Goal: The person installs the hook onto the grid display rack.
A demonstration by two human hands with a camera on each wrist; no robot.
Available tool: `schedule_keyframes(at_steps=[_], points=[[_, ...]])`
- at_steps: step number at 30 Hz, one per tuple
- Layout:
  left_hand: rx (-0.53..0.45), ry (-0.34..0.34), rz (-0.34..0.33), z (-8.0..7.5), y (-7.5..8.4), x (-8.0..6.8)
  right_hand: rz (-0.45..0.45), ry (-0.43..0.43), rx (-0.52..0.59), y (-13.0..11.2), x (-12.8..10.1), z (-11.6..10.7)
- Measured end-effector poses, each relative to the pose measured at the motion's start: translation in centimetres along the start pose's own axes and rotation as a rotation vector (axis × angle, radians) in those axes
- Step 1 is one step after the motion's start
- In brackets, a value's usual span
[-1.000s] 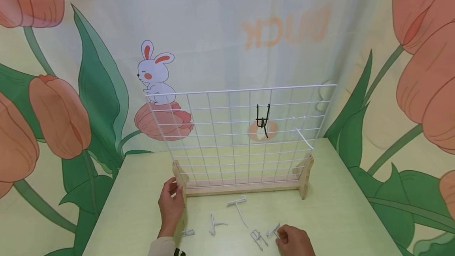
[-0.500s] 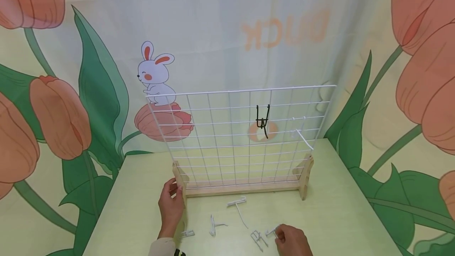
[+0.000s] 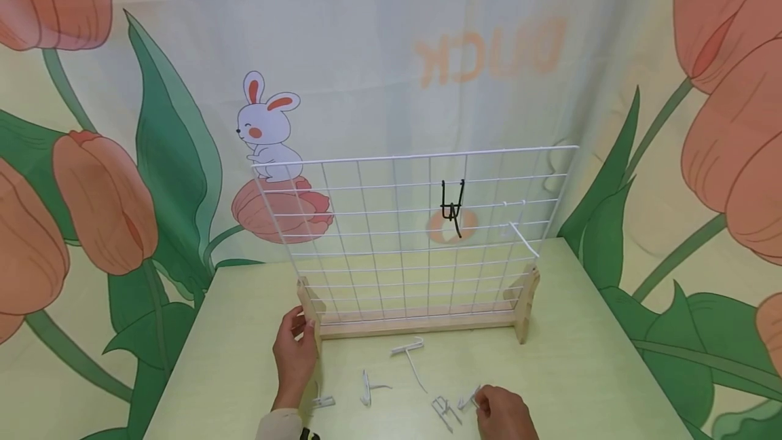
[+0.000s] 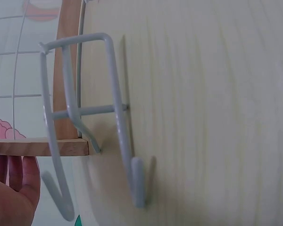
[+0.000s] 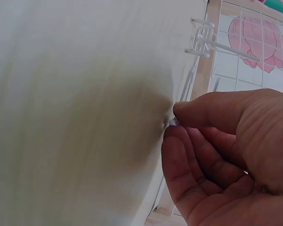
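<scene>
In the head view my left hand [image 3: 295,353] grips the left wooden end piece [image 3: 310,307] of a stand carrying a white wire grid panel [image 3: 391,223]. The left wrist view has its fingers [image 4: 15,172] against the wood, the thumb mostly out of frame. A white wire hook [image 4: 118,101] looms close to that camera. My right hand [image 3: 506,413] pinches one end of another white wire hook [image 3: 467,399] low over the table. From the right wrist, just a small white tip [image 5: 174,122] shows between the thumb and index finger; the rest is hidden.
A black hook [image 3: 451,208] and a white hook [image 3: 523,239] hang on the grid's right half. Loose white hooks lie on the table [image 3: 586,358]: one near the stand [image 3: 407,346], one left of it [image 3: 366,387], one beside my right hand [image 3: 444,413]. Printed curtains surround the table.
The right hand has shifted very slightly while keeping its pinch on the white hook. My left hand, the grid stand and the loose hooks hold their places.
</scene>
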State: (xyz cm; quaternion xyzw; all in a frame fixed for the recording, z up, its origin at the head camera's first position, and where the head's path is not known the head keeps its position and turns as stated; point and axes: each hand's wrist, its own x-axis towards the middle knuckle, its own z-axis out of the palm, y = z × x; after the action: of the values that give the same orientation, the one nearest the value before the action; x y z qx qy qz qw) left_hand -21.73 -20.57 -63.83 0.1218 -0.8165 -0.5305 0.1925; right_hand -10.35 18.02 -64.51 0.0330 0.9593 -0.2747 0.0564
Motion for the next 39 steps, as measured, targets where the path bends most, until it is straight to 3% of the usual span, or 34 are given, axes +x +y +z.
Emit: schedule_keyframes(at_steps=[7, 17, 24, 30, 39], points=[[-0.005, -0.012, -0.004, 0.2, 0.0, 0.0, 0.006, -0.005, -0.01, -0.1, -0.1, -0.2], [-0.013, -0.034, -0.001, 0.5, 0.0, -0.2, -0.011, 0.085, -0.048, -0.3, -0.7, -0.6], [-0.005, -0.012, 0.007, 0.2, -0.1, -0.2, -0.104, 0.264, -0.071, -0.7, -0.8, -0.8], [-0.012, -0.016, 0.009, 0.4, -0.5, -0.2, -0.108, 0.404, -0.035, -1.7, -1.1, -1.7], [-0.023, -0.015, -0.004, -0.1, -0.4, 0.0, -0.124, 0.5, 0.063, -4.0, -0.8, -3.4]])
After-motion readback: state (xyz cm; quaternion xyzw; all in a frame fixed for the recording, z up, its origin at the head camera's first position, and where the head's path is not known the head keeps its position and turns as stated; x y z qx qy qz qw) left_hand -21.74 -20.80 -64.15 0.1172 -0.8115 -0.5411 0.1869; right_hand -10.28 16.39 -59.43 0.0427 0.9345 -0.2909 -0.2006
